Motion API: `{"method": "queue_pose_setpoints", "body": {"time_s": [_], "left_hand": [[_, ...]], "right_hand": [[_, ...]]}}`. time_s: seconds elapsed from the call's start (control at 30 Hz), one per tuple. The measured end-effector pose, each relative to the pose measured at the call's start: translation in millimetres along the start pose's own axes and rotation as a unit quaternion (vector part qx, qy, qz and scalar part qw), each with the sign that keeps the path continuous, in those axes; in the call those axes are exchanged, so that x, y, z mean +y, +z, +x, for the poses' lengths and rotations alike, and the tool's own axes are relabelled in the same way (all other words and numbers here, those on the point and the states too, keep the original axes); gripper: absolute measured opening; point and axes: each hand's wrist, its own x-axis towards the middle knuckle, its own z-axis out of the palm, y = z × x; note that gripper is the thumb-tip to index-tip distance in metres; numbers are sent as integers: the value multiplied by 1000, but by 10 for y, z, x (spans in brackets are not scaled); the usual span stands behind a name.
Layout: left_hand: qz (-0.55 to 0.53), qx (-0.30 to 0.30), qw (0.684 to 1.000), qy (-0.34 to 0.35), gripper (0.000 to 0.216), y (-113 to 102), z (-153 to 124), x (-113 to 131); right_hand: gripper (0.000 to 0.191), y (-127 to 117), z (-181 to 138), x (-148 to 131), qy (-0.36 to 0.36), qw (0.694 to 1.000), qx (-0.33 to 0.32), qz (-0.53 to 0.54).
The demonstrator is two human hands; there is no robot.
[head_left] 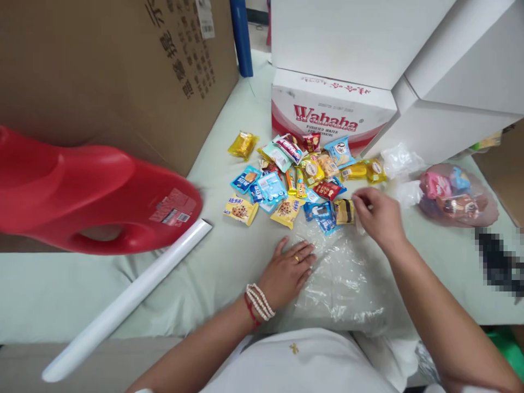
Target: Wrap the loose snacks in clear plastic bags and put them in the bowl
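My left hand (289, 270) lies flat with fingers spread on the edge of a clear plastic bag (347, 284) that is spread over the pale green surface in front of me. My right hand (379, 215) is closed in a pinch at the bag's far edge, beside a small yellow-and-dark snack packet (344, 211). Whether it grips the plastic or something else is unclear. Beyond both hands lies a heap of several small snack packets (295, 174), blue, yellow and red.
A second clear bag holding snacks (458, 196) lies at the right. A Wahaha carton (327, 112) and white boxes (450, 82) stand behind the heap. A large brown carton (123, 71), a red plastic jug (94, 196) and a white tube (126, 297) occupy the left.
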Motion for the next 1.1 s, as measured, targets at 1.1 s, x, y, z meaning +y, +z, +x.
{"method": "queue_pose_setpoints", "body": {"time_s": [1.1], "left_hand": [[80, 48, 995, -26, 43, 59, -17, -58]], "right_hand": [[38, 25, 178, -380, -99, 993, 56, -30]]}}
